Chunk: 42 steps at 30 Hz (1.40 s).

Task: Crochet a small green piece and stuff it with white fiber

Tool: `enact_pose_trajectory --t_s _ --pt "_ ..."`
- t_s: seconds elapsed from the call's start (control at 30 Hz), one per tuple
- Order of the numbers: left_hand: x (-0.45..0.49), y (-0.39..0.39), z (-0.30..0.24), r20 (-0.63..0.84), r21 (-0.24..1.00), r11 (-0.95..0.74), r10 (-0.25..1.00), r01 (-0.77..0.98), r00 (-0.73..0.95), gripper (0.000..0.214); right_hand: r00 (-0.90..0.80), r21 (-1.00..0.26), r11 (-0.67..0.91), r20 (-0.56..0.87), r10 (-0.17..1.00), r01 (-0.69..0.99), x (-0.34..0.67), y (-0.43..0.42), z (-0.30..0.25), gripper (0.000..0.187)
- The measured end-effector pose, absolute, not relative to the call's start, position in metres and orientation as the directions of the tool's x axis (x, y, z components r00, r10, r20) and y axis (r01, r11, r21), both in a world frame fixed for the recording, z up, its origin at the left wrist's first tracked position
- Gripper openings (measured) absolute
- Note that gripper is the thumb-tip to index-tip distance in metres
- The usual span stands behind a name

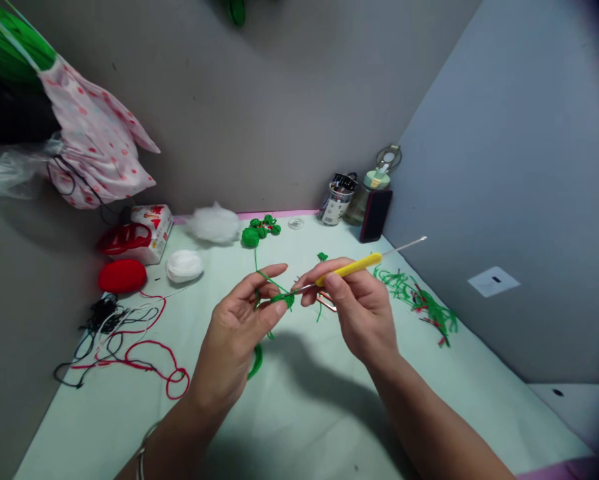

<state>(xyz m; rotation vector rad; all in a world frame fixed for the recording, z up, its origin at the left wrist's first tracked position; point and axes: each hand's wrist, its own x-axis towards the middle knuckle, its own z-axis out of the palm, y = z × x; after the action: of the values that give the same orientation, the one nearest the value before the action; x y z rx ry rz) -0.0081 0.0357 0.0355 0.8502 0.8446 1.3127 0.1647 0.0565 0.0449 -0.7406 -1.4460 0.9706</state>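
Between thumb and fingers, my left hand (pixel 242 320) pinches a small piece of green crochet work (pixel 283 301). Green yarn (pixel 257 257) runs from that hand back to a green yarn ball (pixel 250 237). My right hand (pixel 362 307) grips a crochet hook (pixel 352 268) by its yellow handle, and the metal tip meets the green piece. A second thin metal end sticks out of the handle toward the upper right. Beneath the right fingers lies a small red-edged object (pixel 326 302), partly hidden. A loop of green yarn (pixel 256 362) shows beside my left wrist.
At the left are red yarn (pixel 122 275), white yarn (pixel 184 266), tangled black yarn (pixel 106 317) and a tissue box (pixel 152 233). White stuffing (pixel 214 223) and small green pieces (pixel 266 225) lie at the back. A pen can (pixel 336 202), bottle (pixel 362 200) and phone (pixel 376 215) stand back right, near yarn scraps (pixel 429 303).
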Motion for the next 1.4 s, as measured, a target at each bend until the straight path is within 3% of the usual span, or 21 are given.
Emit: enact_pose_trajectory --t_s 0.1,0.2,0.3,0.37,0.43,0.5,0.57,0.63,0.73,0.8,0.9,1.0,1.07,1.1,1.17,1.27,1.4 --pt "-0.008 0.036 0.032 -0.008 0.913 0.025 0.999 -0.408 0.043 0.033 -0.148 -0.778 0.617 0.601 0.785 0.113 0.165 0.052 0.048 0.018" --pt "-0.006 0.034 0.03 0.047 0.959 -0.056 0.998 -0.277 -0.036 0.032 -0.297 -0.511 0.805 0.752 0.589 0.302 0.165 0.05 0.049 0.019" --pt "-0.003 0.032 0.029 0.112 0.98 -0.132 0.984 -0.152 -0.136 0.031 -0.393 -0.286 0.866 0.801 0.451 0.41 0.166 0.051 0.048 0.023" --pt "-0.002 0.032 0.03 0.059 0.961 -0.087 0.992 -0.262 -0.112 0.037 -0.438 -0.138 0.865 0.818 0.374 0.482 0.165 0.051 0.045 0.024" --pt "-0.003 0.034 0.033 -0.073 0.874 0.083 0.997 -0.479 0.04 0.046 -0.471 -0.023 0.857 0.828 0.305 0.515 0.165 0.051 0.041 0.025" --pt "-0.006 0.038 0.036 -0.177 0.74 0.276 0.96 -0.614 0.219 0.049 -0.41 -0.093 0.871 0.855 0.318 0.483 0.165 0.051 0.038 0.026" --pt "-0.009 0.041 0.04 -0.21 0.66 0.349 0.936 -0.665 0.283 0.045 -0.262 -0.337 0.867 0.857 0.444 0.366 0.165 0.052 0.037 0.026" --pt "-0.011 0.042 0.043 -0.195 0.644 0.328 0.944 -0.691 0.266 0.041 -0.12 -0.592 0.791 0.783 0.61 0.157 0.165 0.054 0.038 0.023" --pt "-0.01 0.04 0.043 -0.145 0.704 0.27 0.96 -0.657 0.239 0.041 -0.07 -0.77 0.632 0.638 0.767 -0.093 0.163 0.058 0.04 0.018" --pt "-0.007 0.037 0.04 -0.125 0.77 0.228 0.97 -0.596 0.209 0.042 -0.101 -0.801 0.593 0.599 0.794 -0.085 0.161 0.06 0.039 0.016" --pt "-0.002 0.036 0.036 -0.113 0.833 0.152 0.988 -0.532 0.104 0.042 -0.142 -0.748 0.661 0.648 0.748 0.069 0.158 0.059 0.035 0.016" --pt "-0.001 0.036 0.034 -0.13 0.824 0.137 0.99 -0.55 0.053 0.046 -0.224 -0.506 0.811 0.788 0.574 0.295 0.158 0.054 0.032 0.024" --pt "-0.002 0.038 0.035 -0.181 0.773 0.215 0.977 -0.596 0.117 0.047 -0.313 -0.299 0.863 0.842 0.44 0.408 0.16 0.052 0.031 0.027" --pt "-0.003 0.039 0.037 -0.215 0.736 0.269 0.963 -0.621 0.163 0.047 -0.323 -0.265 0.869 0.85 0.415 0.418 0.162 0.052 0.032 0.029" --pt "-0.006 0.041 0.039 -0.264 0.663 0.345 0.938 -0.665 0.224 0.043 -0.244 -0.398 0.851 0.837 0.49 0.342 0.164 0.052 0.036 0.029" --pt "-0.007 0.042 0.04 -0.265 0.651 0.323 0.945 -0.686 0.193 0.037 -0.084 -0.722 0.691 0.686 0.722 0.041 0.164 0.055 0.041 0.022" --pt "-0.004 0.038 0.034 -0.15 0.8 0.203 0.979 -0.565 0.14 0.041 -0.14 -0.847 0.52 0.531 0.836 -0.113 0.16 0.058 0.042 0.015"
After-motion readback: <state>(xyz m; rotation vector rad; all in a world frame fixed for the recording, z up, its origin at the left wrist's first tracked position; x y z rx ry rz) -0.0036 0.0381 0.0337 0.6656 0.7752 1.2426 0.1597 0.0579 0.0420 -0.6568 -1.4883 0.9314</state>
